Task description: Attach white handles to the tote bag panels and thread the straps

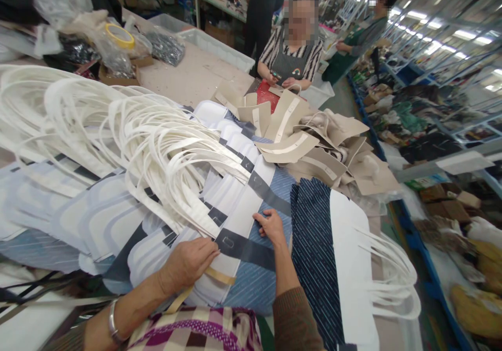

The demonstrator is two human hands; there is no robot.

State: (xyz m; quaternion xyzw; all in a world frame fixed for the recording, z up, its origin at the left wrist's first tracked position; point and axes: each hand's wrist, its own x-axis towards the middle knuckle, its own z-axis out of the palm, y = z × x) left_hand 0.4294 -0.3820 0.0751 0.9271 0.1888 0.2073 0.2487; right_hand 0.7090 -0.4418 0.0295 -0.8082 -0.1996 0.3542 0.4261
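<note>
Dark webbing strap [245, 250] lies across a blue-striped tote panel [254, 283], right under the left hand [186, 264], its fingers flat and pressed together, tips at the strap's end. Right hand [270, 227] rests just above, fingers slightly spread. Past the fingertips pile looped white handles [164, 152], then beige panels [286, 126].

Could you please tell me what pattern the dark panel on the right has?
The dark panel is navy with fine white stripes, clearest in the head view.
</note>
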